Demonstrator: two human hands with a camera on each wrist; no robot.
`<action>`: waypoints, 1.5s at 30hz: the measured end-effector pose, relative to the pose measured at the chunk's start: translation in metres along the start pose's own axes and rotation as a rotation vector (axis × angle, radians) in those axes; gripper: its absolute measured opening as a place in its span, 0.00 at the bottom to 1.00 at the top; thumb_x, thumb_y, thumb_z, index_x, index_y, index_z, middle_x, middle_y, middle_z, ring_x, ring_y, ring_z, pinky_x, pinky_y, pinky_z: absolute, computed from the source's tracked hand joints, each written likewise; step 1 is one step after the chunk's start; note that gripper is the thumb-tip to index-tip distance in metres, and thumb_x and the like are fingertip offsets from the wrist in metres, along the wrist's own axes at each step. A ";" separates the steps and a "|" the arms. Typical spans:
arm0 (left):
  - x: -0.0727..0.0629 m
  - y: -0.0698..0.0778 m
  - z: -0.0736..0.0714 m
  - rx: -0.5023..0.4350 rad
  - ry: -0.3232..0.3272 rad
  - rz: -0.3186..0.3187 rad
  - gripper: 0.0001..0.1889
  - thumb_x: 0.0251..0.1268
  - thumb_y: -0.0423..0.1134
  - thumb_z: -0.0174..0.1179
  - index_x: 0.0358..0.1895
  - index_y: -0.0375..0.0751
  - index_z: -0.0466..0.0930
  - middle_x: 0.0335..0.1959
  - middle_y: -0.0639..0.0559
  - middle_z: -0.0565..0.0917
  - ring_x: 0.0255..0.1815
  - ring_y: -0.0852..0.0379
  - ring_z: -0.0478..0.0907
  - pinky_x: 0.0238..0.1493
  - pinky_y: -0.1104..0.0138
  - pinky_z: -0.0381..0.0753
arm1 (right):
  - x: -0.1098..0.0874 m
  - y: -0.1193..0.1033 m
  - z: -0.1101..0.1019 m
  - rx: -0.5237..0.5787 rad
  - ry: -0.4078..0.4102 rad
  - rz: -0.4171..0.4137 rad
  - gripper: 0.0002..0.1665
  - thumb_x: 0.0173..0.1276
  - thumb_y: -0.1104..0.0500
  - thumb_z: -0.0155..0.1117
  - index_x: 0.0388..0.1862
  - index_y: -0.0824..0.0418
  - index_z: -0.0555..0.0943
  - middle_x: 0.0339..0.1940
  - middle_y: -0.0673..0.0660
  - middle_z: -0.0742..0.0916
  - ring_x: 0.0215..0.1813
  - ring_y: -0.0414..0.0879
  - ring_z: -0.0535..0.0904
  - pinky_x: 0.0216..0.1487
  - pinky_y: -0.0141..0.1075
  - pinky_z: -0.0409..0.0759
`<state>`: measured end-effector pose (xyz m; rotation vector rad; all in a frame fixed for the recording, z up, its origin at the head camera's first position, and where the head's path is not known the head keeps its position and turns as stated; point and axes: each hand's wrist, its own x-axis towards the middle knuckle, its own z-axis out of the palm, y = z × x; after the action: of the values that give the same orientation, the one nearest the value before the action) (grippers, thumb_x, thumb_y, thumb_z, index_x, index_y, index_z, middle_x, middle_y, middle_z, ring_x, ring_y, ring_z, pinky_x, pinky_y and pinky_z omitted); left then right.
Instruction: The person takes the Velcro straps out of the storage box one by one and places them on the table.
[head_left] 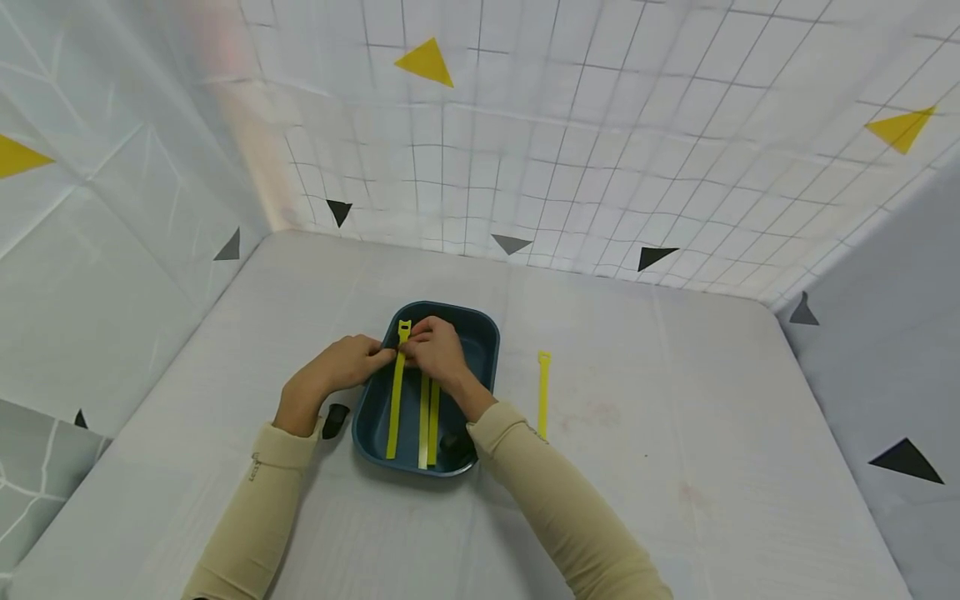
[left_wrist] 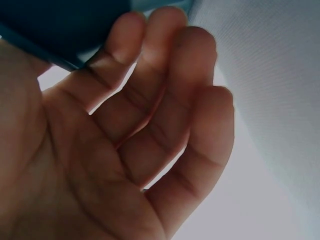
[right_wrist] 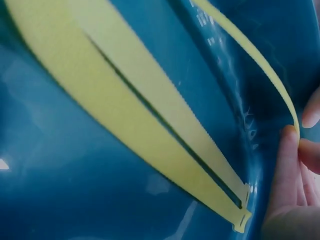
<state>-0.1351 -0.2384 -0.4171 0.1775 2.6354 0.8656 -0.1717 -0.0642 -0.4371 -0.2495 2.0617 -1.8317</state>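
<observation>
A dark blue tray (head_left: 480, 342) stands on the table, holding yellow hook-and-loop cable ties. My left hand (head_left: 341, 367) grips its left rim, thumb over the edge; in the left wrist view the curled fingers (left_wrist: 195, 115) lie against its outer side. Over the tray, my right hand (head_left: 441, 354) pinches one yellow cable tie (head_left: 396, 408) near its slotted head, which points to the far side. That strap bows between fingertips in the right wrist view. Beneath the right hand, two more cable ties (right_wrist: 150, 135) lie side by side on the tray bottom.
Another yellow cable tie (head_left: 543, 396) lies on the white table (head_left: 712, 433) to the right of the tray, partly behind the right sleeve. Small black objects (head_left: 335, 421) sit beside the wrists. White sheets with coloured triangles (head_left: 427, 62) enclose the table.
</observation>
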 end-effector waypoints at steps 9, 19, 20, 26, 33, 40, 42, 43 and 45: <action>0.001 -0.003 0.001 -0.005 -0.001 0.005 0.22 0.78 0.49 0.45 0.31 0.36 0.77 0.18 0.51 0.71 0.21 0.54 0.70 0.27 0.63 0.69 | -0.005 -0.003 0.001 0.079 0.033 0.010 0.10 0.68 0.70 0.63 0.47 0.72 0.77 0.40 0.64 0.87 0.36 0.51 0.86 0.42 0.42 0.84; -0.001 -0.001 0.000 0.008 -0.003 0.014 0.22 0.77 0.49 0.46 0.28 0.38 0.75 0.18 0.50 0.71 0.20 0.54 0.69 0.26 0.63 0.69 | -0.009 -0.008 0.000 0.126 0.148 0.016 0.09 0.68 0.67 0.64 0.46 0.70 0.81 0.37 0.61 0.88 0.34 0.48 0.86 0.37 0.37 0.84; -0.001 -0.001 0.000 0.009 -0.003 0.013 0.22 0.77 0.49 0.46 0.28 0.38 0.75 0.18 0.50 0.71 0.20 0.54 0.69 0.26 0.63 0.69 | -0.009 -0.009 -0.001 0.127 0.157 0.015 0.09 0.68 0.66 0.65 0.45 0.70 0.82 0.37 0.61 0.88 0.34 0.48 0.86 0.37 0.37 0.84; -0.002 0.000 0.000 0.012 -0.005 0.004 0.21 0.77 0.48 0.47 0.26 0.41 0.73 0.18 0.50 0.72 0.20 0.55 0.69 0.26 0.63 0.69 | -0.012 -0.015 -0.004 0.141 0.191 0.012 0.10 0.68 0.65 0.65 0.46 0.70 0.83 0.37 0.60 0.88 0.34 0.47 0.85 0.38 0.36 0.84; -0.001 -0.002 0.000 0.020 -0.004 0.008 0.21 0.78 0.49 0.46 0.26 0.41 0.73 0.18 0.51 0.71 0.20 0.55 0.69 0.26 0.63 0.68 | -0.018 -0.024 -0.012 0.171 0.190 -0.007 0.11 0.69 0.64 0.66 0.47 0.71 0.83 0.41 0.63 0.87 0.37 0.49 0.86 0.40 0.36 0.83; -0.001 -0.001 0.000 0.024 -0.011 -0.008 0.21 0.78 0.49 0.47 0.26 0.40 0.74 0.19 0.50 0.72 0.21 0.55 0.69 0.27 0.63 0.68 | -0.024 -0.031 -0.018 0.189 0.175 0.023 0.11 0.68 0.65 0.66 0.46 0.70 0.83 0.38 0.61 0.87 0.34 0.47 0.86 0.40 0.39 0.84; -0.001 0.000 -0.001 0.026 -0.010 -0.010 0.21 0.77 0.49 0.47 0.26 0.40 0.73 0.20 0.50 0.72 0.21 0.55 0.69 0.27 0.63 0.68 | -0.027 -0.033 -0.020 0.204 0.170 0.028 0.11 0.68 0.65 0.66 0.46 0.70 0.83 0.38 0.62 0.87 0.33 0.47 0.86 0.39 0.39 0.84; -0.001 0.000 -0.001 0.026 -0.010 -0.011 0.21 0.77 0.49 0.47 0.26 0.40 0.73 0.20 0.50 0.72 0.21 0.54 0.69 0.27 0.63 0.68 | -0.028 -0.034 -0.021 0.211 0.167 0.031 0.11 0.68 0.65 0.66 0.46 0.70 0.83 0.38 0.62 0.87 0.33 0.47 0.86 0.39 0.39 0.84; -0.001 0.000 -0.001 0.024 -0.009 -0.008 0.21 0.77 0.49 0.47 0.26 0.40 0.73 0.20 0.50 0.72 0.21 0.54 0.69 0.27 0.63 0.68 | -0.030 -0.037 -0.024 0.225 0.169 0.036 0.11 0.68 0.65 0.66 0.46 0.70 0.83 0.37 0.62 0.87 0.33 0.48 0.87 0.37 0.37 0.84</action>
<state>-0.1345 -0.2388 -0.4160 0.1770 2.6377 0.8288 -0.1575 -0.0362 -0.3942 0.0030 1.9277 -2.1040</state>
